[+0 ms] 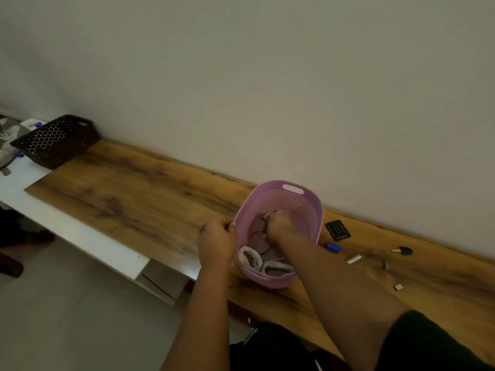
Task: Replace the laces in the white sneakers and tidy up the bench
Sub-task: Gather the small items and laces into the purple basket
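Wooden bench (pixel 120 188), bare wall behind. Left hand (pixel 217 236) gripping pink basket (pixel 308 207) rim, right hand (pixel 278 226) inside, fingers curled, contents unclear. Soft, light white laces (pixel 254 259): best pinched mid-bundle.

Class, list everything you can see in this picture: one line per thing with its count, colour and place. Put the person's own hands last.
wooden bench: one, brown, along the wall
pink basket: one, on the bench, centre
white laces: two bundles, in the pink basket's near end
dark basket: one, brown, bench's far left end
black case: one, right of the pink basket
blue item: one, beside the pink basket
black key: one, on the bench, right
silver tube: one, near the key
left hand: grips the pink basket's rim
right hand: inside the pink basket, grasping something pale
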